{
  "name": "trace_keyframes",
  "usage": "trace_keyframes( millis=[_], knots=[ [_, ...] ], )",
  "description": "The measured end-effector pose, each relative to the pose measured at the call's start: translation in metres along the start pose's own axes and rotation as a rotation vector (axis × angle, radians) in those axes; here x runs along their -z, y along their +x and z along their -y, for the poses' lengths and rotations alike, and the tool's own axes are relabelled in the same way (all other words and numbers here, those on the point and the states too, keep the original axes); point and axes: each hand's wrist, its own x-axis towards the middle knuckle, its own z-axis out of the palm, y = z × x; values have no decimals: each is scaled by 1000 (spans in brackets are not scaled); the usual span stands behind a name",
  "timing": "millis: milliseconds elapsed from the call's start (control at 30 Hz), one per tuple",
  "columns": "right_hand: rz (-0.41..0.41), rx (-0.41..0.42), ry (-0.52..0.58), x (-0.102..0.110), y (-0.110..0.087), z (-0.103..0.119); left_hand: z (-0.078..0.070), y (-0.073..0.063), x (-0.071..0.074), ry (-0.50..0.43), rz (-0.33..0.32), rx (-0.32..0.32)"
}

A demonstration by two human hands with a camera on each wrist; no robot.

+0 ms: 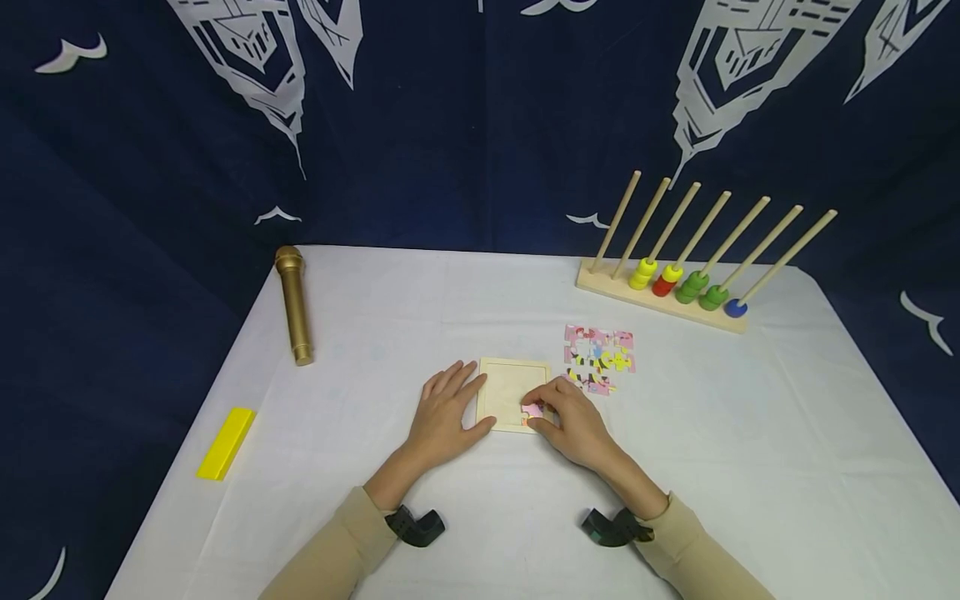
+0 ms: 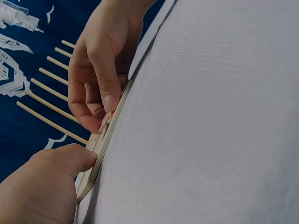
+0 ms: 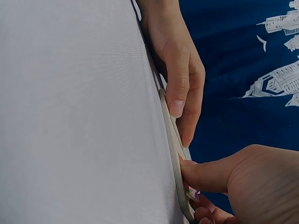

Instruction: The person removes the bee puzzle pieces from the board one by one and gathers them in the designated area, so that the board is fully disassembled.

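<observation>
A square wooden puzzle tray (image 1: 504, 387) with a raised rim lies flat on the table in front of me. My left hand (image 1: 444, 417) rests along its left side, fingers extended and spread, thumb (image 2: 84, 157) on the near corner of the rim. Over the tray's near right corner, my right hand (image 1: 576, 421) pinches a pink jigsaw puzzle piece (image 1: 532, 410) between thumb and fingers. The piece shows pink and orange in the left wrist view, partly covered by the fingers. Beyond the right hand lie several pink and yellow jigsaw pieces (image 1: 600, 340), loosely grouped.
A wooden peg counting rack (image 1: 660, 305) with coloured beads stands at the back right. A gold microphone-shaped cylinder (image 1: 295, 308) lies at the back left, and a yellow block (image 1: 227, 443) nearer on the left. Behind the white-covered table (image 1: 787, 467) hangs a dark blue patterned curtain (image 1: 420, 150).
</observation>
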Motion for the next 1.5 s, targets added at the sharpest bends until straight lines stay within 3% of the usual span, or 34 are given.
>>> trace_keyframes(
  millis=[400,733,1000,1233,1500],
  knots=[
    [-4,10,38,0,0,0,-1,0,1,-5,3,-1],
    [19,26,209,13,4,3,-2,0,3,3,-2,-3],
    [-7,-124,410,49,6,-7,-1,0,1,-3,-5,-5],
    [-95,-308,329,83,1,-33,-1,1,1,-7,0,5],
    [-197,-395,230,99,-9,-62,-2,1,1,-6,-8,-2]
  ],
)
